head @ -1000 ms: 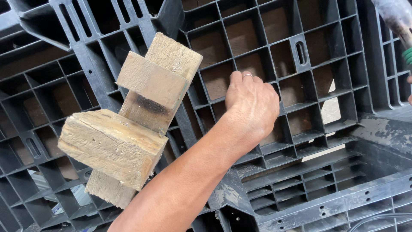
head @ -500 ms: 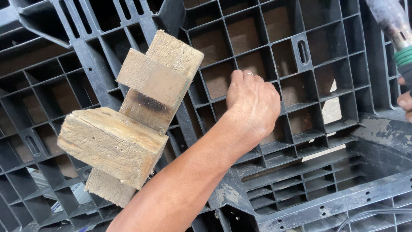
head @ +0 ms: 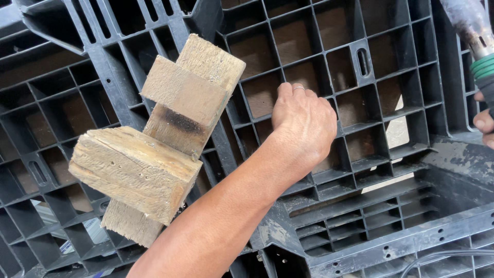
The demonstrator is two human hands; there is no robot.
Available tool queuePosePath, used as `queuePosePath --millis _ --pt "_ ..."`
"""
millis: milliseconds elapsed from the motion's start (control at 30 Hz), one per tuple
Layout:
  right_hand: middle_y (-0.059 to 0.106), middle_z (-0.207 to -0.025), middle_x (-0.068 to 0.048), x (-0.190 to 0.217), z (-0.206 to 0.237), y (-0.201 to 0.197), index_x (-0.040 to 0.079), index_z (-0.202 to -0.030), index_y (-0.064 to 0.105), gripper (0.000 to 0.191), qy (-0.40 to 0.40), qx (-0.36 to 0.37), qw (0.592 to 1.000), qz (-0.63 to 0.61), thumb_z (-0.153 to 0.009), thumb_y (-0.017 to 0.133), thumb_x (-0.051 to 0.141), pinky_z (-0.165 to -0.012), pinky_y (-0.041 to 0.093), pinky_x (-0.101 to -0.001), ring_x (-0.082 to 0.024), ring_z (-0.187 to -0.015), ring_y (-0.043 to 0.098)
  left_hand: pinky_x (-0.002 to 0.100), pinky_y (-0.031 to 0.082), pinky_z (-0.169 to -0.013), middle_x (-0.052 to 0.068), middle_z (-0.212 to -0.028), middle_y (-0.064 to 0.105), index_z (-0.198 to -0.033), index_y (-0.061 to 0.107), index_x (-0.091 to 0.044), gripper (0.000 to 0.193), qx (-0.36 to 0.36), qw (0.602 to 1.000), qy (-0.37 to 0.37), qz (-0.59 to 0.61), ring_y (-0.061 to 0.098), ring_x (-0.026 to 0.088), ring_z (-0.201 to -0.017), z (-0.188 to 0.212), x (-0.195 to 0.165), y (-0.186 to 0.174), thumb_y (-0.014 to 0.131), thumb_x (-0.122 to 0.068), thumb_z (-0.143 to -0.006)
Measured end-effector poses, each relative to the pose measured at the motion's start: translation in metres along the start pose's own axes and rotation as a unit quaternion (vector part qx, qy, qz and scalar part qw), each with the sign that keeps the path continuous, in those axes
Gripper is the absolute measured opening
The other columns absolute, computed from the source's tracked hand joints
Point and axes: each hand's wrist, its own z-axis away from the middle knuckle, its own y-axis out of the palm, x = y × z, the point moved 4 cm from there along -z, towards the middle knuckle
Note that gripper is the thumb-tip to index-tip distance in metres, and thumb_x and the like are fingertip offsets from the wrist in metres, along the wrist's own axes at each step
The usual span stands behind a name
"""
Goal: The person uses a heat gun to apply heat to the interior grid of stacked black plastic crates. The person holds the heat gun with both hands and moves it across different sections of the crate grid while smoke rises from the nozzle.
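Black plastic fills almost all we see: a big pallet (head: 319, 56) made of many small square holes, tipped up in front of us. Our left hand (head: 303, 123) lies flat on its grid, fingers curled over a rib, pressing it. It has not moved since a moment ago.

What has changed is at the top right. A grey tool (head: 471, 31) with a green band now comes further down into view. Our right hand (head: 484, 121) shows only at the edge, so we cannot tell how its fingers sit. It looks like the tool is being brought toward the pallet while the left hand keeps it steady.

Wood blocks (head: 159, 139) nailed together lean on the pallet, left of our arm. They have a burnt dark spot. They cover part of the grid on that side. Lower right sits another black pallet (head: 411, 242), dusty and grey, with a thin cable (head: 447, 255) over it.
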Motion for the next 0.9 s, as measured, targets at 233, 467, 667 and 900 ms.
queuePosePath --millis 233,467,667,900 --pt "0.071 -0.066 -0.030 0.004 -0.001 0.017 -0.003 -0.104 0.065 0.028 0.149 0.189 0.964 -0.113 -0.089 0.065 0.021 -0.036 0.063 -0.0576 -0.037 -0.043 0.068 0.041 0.040 -0.086 0.019 -0.092 0.069 -0.109 0.071 0.000 0.038 0.005 1.000 -0.012 0.001 0.063 0.025 -0.091 -0.001 0.000 0.001 0.079 -0.020 -0.077" --pt "0.072 -0.080 -0.027 -0.019 0.013 0.017 0.010 -0.121 0.063 0.023 0.059 0.232 0.939 -0.247 -0.108 0.056 0.027 -0.046 0.067 -0.0542 -0.035 -0.064 0.077 0.041 0.040 -0.086 0.019 -0.092 0.069 -0.109 0.072 0.000 0.038 0.003 1.000 -0.012 0.002 0.063 0.025 -0.091 -0.003 -0.001 0.001 0.079 -0.021 -0.078" --pt "0.064 -0.081 -0.036 -0.029 0.011 0.002 -0.018 -0.101 0.056 0.047 0.019 0.041 0.997 -0.059 -0.117 0.057 0.026 -0.043 0.066 -0.0613 -0.047 -0.060 0.074 0.040 0.040 -0.083 0.020 -0.090 0.069 -0.110 0.071 0.001 0.040 -0.003 1.000 -0.002 -0.005 0.063 0.024 -0.088 0.000 0.000 0.001 0.080 -0.022 -0.078" --pt "0.068 -0.081 -0.036 -0.023 -0.011 -0.014 0.005 -0.129 0.057 0.026 0.004 0.037 0.998 -0.055 -0.108 0.067 0.016 -0.042 0.066 -0.0592 -0.044 -0.055 0.072 0.039 0.040 -0.083 0.018 -0.087 0.069 -0.108 0.072 0.000 0.038 0.001 1.000 -0.007 0.000 0.062 0.023 -0.086 -0.001 0.000 0.001 0.080 -0.020 -0.077"
